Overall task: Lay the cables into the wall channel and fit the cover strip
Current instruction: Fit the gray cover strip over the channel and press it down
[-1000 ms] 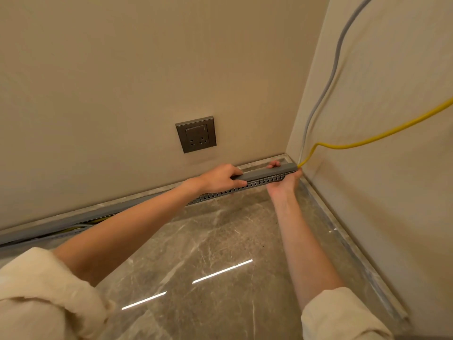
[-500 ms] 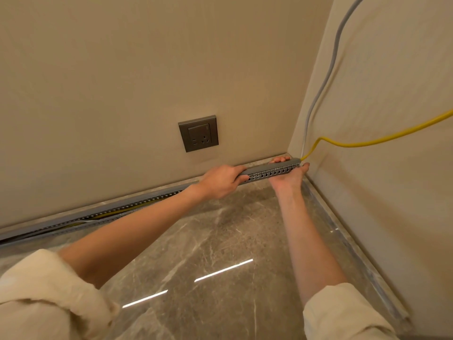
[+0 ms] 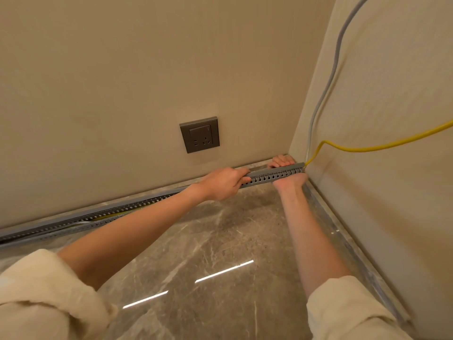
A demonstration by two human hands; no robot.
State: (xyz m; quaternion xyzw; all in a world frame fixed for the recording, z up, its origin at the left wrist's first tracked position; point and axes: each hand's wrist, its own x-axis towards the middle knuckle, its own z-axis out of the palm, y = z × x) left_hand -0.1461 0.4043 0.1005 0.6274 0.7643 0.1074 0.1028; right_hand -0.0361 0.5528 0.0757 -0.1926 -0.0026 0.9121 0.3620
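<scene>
I see my left hand (image 3: pixel 224 183) curled around the slotted channel (image 3: pixel 274 177) at the wall's foot; my right hand (image 3: pixel 286 173) clamps its corner end, fingers (image 3: pixel 280 163) hooked behind. The cover strip (image 3: pixel 282 167) is partly hidden.

Floor (image 3: pixel 220 241): polished grey-brown marble-look stone, glossy, mirrored light streaks. Walls (image 3: pixel 110 69) above floor: matt beige, faint fine texture. Channel (image 3: pixel 272 176) along floor edge: grey matt plastic, slotted side. Socket plate (image 3: pixel 199 134) above channel: dark brushed-metal look, satin. Yellow cable (image 3: pixel 367 148), grey cable (image 3: pixel 328 77): smooth sheath. Sleeves (image 3: pixel 44 298): cream cloth, soft, creased.
</scene>
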